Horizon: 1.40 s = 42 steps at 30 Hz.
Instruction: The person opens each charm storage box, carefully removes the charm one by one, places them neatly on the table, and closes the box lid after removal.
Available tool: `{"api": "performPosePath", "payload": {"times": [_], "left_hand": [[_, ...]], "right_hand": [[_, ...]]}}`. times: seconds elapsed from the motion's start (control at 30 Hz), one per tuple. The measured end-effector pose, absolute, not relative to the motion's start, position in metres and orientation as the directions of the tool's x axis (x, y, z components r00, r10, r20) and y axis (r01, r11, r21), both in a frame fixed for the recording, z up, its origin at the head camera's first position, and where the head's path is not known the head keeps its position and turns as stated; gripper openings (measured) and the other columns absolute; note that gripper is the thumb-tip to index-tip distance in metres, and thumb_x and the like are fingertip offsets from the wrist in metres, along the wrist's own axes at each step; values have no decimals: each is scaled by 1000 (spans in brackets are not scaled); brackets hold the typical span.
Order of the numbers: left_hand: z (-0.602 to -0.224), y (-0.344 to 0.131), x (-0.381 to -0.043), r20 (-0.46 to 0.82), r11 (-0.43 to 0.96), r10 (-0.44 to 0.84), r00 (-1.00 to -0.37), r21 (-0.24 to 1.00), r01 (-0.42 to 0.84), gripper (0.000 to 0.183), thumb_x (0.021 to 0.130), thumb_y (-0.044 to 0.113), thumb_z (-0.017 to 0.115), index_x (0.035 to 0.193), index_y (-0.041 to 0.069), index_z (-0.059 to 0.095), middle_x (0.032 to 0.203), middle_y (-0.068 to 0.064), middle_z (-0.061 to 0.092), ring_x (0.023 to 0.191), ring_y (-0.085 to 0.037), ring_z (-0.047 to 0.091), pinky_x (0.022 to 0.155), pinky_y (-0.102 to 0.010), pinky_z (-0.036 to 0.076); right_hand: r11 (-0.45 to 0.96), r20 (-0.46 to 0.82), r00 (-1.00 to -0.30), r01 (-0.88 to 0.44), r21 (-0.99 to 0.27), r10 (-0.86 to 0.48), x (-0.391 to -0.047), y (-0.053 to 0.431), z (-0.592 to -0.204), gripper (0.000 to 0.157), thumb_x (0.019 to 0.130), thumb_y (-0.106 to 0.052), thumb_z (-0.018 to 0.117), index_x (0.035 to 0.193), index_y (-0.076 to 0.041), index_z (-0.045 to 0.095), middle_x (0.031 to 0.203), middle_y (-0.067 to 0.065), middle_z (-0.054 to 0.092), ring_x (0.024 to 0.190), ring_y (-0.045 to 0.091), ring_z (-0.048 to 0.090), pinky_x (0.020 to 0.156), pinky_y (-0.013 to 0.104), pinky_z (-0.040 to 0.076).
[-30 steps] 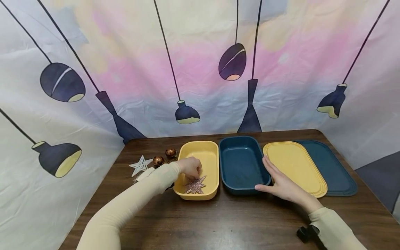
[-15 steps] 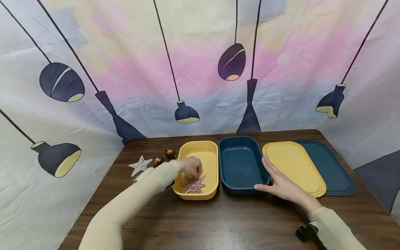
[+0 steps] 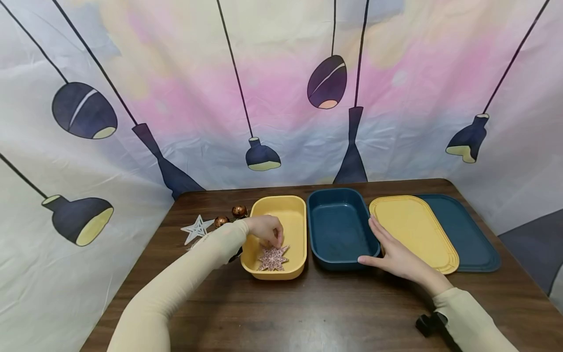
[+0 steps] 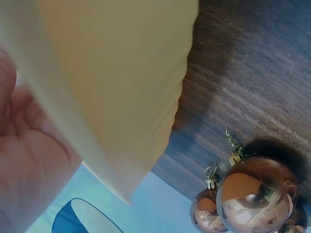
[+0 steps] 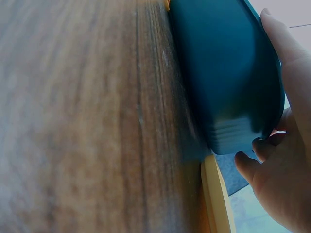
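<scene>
My left hand reaches into a yellow box, fingers bent downward. Its fingertips are at the upper edge of a pink glittery star ornament, which lies near the box's front end. In the left wrist view, the box wall hides the fingers of the left hand. Beside it stands a dark blue box. My right hand rests against that box's front right corner, fingers extended along its right side and thumb at the front. The right wrist view shows the hand touching the blue box.
Left of the yellow box lie a white star ornament and copper baubles, partly behind the left sleeve. A yellow lid overlaps a blue lid at the right. A printed cloth hangs behind the wooden table.
My left hand has risen slightly, and more of the pink star shows beneath its fingers. The star keeps its place in the yellow box. My right hand stays at the blue box.
</scene>
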State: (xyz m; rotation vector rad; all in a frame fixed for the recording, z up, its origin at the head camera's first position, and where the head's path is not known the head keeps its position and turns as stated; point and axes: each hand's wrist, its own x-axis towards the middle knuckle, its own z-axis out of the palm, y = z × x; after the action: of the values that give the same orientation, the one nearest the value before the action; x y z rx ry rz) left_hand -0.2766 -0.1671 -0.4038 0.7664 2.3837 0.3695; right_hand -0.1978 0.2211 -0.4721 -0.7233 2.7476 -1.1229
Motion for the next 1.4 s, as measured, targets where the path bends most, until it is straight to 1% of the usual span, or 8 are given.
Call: {"api": "performPosePath", "payload": {"times": [0.2, 0.43, 0.63, 0.87, 1.0, 1.17, 1.27, 1.4], "left_hand": [[-398, -167, -277, -484, 779, 605, -632, 523, 345, 6, 91, 8, 75, 85, 8, 74, 74, 4, 67, 60, -10, 52, 59, -24, 44], [-393, -164, -274, -525, 769, 618, -586, 559, 310, 7, 92, 2, 71, 91, 3, 77, 78, 2, 70, 64, -10, 55, 64, -25, 49], [-390, -162, -272, -536, 773, 623, -570, 531, 347, 9, 93, 2, 69, 90, 3, 78, 79, 2, 71, 68, -8, 59, 68, -23, 53], [-392, -165, -273, -455, 756, 649, -609, 477, 449, 9, 93, 11, 72, 88, 10, 79, 86, 7, 73, 79, -4, 61, 76, -22, 49], [-394, -166, -273, -435, 742, 654, -619, 529, 412, 11, 95, 8, 70, 88, 8, 78, 85, 2, 74, 76, -12, 65, 71, -24, 52], [-388, -168, -271, -424, 714, 667, -613, 597, 364, 10, 96, 2, 66, 92, 1, 76, 88, -6, 75, 84, -25, 71, 78, -32, 58], [-385, -171, -271, -412, 700, 672, -615, 624, 347, 11, 96, 0, 64, 93, -1, 74, 90, -8, 75, 88, -27, 71, 81, -36, 59], [-382, -176, -271, -393, 679, 681, -618, 655, 332, 13, 98, 0, 62, 94, -1, 74, 91, -8, 74, 89, -27, 72, 82, -35, 59]], "right_hand": [[630, 88, -887, -389, -672, -454, -200, 222, -471, 109, 89, -53, 72, 163, -10, 5, 168, 16, 1, 151, 44, 10, 112, 68, 23], [627, 89, -887, -389, -675, -454, -198, 221, -471, 109, 89, -53, 73, 163, -10, 5, 168, 17, 1, 151, 44, 10, 111, 69, 24], [620, 87, -886, -386, -683, -455, -197, 220, -470, 109, 89, -53, 73, 163, -11, 4, 168, 16, 1, 151, 45, 10, 111, 69, 24], [620, 86, -888, -382, -686, -452, -197, 220, -470, 109, 89, -53, 73, 163, -10, 5, 168, 16, 0, 151, 45, 10, 111, 69, 25], [622, 81, -890, -377, -687, -449, -197, 220, -470, 111, 88, -54, 73, 163, -11, 4, 168, 16, 0, 151, 45, 10, 111, 69, 24], [627, 74, -892, -371, -685, -447, -196, 220, -471, 111, 89, -55, 72, 163, -12, 3, 168, 15, -1, 151, 45, 9, 111, 69, 24], [621, 87, -888, -383, -684, -451, -196, 220, -471, 109, 89, -53, 72, 163, -11, 3, 168, 17, 0, 151, 46, 10, 110, 70, 24], [616, 91, -886, -386, -687, -454, -196, 220, -471, 109, 89, -53, 73, 163, -11, 4, 168, 17, 0, 151, 45, 9, 111, 69, 24]]}}
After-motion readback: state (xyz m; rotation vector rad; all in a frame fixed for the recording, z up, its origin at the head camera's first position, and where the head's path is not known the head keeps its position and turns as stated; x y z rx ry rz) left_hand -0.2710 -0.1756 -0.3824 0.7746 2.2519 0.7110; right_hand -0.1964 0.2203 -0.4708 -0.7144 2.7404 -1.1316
